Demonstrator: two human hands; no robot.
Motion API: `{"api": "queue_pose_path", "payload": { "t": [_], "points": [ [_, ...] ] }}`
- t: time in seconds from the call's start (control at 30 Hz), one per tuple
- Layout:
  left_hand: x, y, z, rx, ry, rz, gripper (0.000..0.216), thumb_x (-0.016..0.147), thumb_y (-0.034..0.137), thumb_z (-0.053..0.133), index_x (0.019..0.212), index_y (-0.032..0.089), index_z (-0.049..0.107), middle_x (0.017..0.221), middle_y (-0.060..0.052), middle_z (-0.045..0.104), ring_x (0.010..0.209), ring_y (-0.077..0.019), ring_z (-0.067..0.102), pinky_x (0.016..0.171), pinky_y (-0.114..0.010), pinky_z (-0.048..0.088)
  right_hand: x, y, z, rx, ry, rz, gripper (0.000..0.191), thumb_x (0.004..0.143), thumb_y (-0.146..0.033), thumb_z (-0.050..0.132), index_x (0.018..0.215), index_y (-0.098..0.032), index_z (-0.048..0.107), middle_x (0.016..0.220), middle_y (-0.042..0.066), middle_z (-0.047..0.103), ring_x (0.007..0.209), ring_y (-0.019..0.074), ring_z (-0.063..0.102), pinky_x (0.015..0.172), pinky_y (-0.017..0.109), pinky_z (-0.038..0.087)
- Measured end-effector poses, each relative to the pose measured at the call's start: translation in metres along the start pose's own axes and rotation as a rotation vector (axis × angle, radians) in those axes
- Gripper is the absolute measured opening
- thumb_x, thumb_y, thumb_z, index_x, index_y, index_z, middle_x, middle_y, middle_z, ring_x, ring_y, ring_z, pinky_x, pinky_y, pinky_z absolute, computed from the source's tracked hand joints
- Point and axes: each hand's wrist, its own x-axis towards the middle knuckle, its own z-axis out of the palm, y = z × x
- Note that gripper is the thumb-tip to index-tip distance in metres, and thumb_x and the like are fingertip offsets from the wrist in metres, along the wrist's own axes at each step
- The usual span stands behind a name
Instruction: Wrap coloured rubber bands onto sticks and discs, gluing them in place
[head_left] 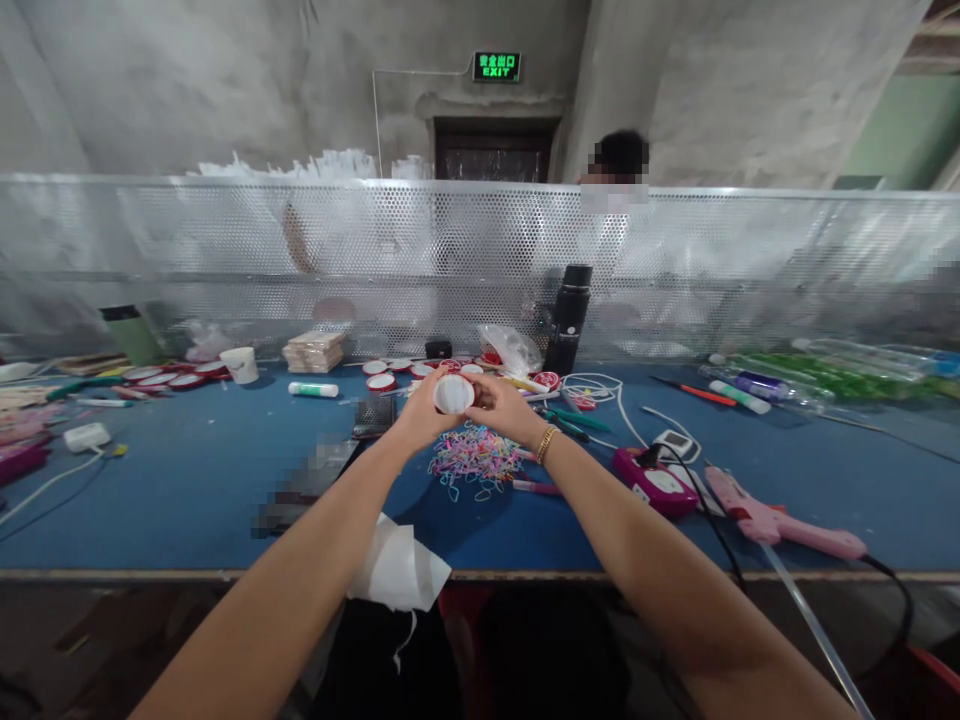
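Observation:
A small round white piece with a thin reddish rim (454,396) is held up in front of me, its flat or hollow face towards me; I cannot tell how deep it is. My left hand (417,412) grips its left side, and the fingers of my right hand (504,408) close on its right edge. Below both hands lies a loose pile of small coloured bands or loops (476,455) on the blue table (480,530). Behind the hands are several red-rimmed white discs (380,382). A white sheet (401,565) hangs by my left forearm.
At right lie a pink glue gun (772,520) with its cord and a magenta box (656,482) with cables. A black bottle (568,320) stands before the perforated metal screen (480,230). Further left are a glue stick (313,390), stacked pale pieces (313,350) and a white cup (240,365).

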Motion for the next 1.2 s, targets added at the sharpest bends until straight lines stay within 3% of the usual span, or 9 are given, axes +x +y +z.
{"api": "queue_pose_path", "payload": {
  "t": [0.23, 0.63, 0.93, 1.1, 1.2],
  "points": [
    [0.001, -0.006, -0.001, -0.016, 0.008, -0.001, 0.088, 0.05, 0.028, 0.085, 0.131, 0.015, 0.054, 0.136, -0.018, 0.055, 0.127, -0.0361, 0.051, 0.11, -0.048, 0.034, -0.001, -0.001, -0.003, 0.082, -0.048, 0.035, 0.066, 0.071, -0.028, 0.071, 0.133, -0.014, 0.053, 0.114, 0.01, 0.067, 0.094, 0.0182, 0.067, 0.084, 0.032, 0.057],
    [0.004, -0.017, -0.001, 0.101, -0.049, 0.031, 0.091, 0.059, 0.033, 0.081, 0.14, 0.015, 0.043, 0.139, -0.016, 0.053, 0.128, -0.0338, 0.051, 0.108, -0.049, 0.038, 0.0, 0.0, -0.004, 0.171, -0.082, 0.086, 0.074, 0.069, -0.028, 0.072, 0.138, -0.013, 0.051, 0.108, 0.008, 0.068, 0.085, 0.0161, 0.066, 0.08, 0.031, 0.056],
    [0.003, -0.016, -0.001, 0.125, -0.045, 0.042, 0.09, 0.06, 0.034, 0.08, 0.139, 0.013, 0.043, 0.138, -0.018, 0.053, 0.127, -0.0337, 0.051, 0.108, -0.05, 0.039, 0.0, 0.001, -0.004, 0.153, -0.07, 0.102, 0.072, 0.07, -0.027, 0.071, 0.138, -0.015, 0.051, 0.099, 0.004, 0.069, 0.078, 0.0139, 0.065, 0.073, 0.028, 0.056],
    [0.003, -0.013, -0.002, 0.152, -0.042, 0.059, 0.087, 0.061, 0.037, 0.08, 0.137, 0.012, 0.046, 0.136, -0.019, 0.054, 0.125, -0.0334, 0.052, 0.107, -0.049, 0.039, -0.001, -0.003, -0.004, 0.165, -0.073, 0.118, 0.074, 0.071, -0.029, 0.072, 0.14, -0.016, 0.048, 0.104, 0.006, 0.069, 0.082, 0.0164, 0.067, 0.072, 0.03, 0.059],
    [0.002, -0.01, -0.001, 0.156, -0.033, 0.088, 0.083, 0.061, 0.037, 0.08, 0.134, 0.015, 0.047, 0.133, -0.016, 0.057, 0.121, -0.031, 0.055, 0.105, -0.047, 0.04, -0.001, -0.004, -0.003, 0.156, -0.039, 0.176, 0.065, 0.078, -0.033, 0.066, 0.138, -0.016, 0.048, 0.1, 0.007, 0.07, 0.076, 0.0177, 0.069, 0.062, 0.029, 0.059]
  ]
}}
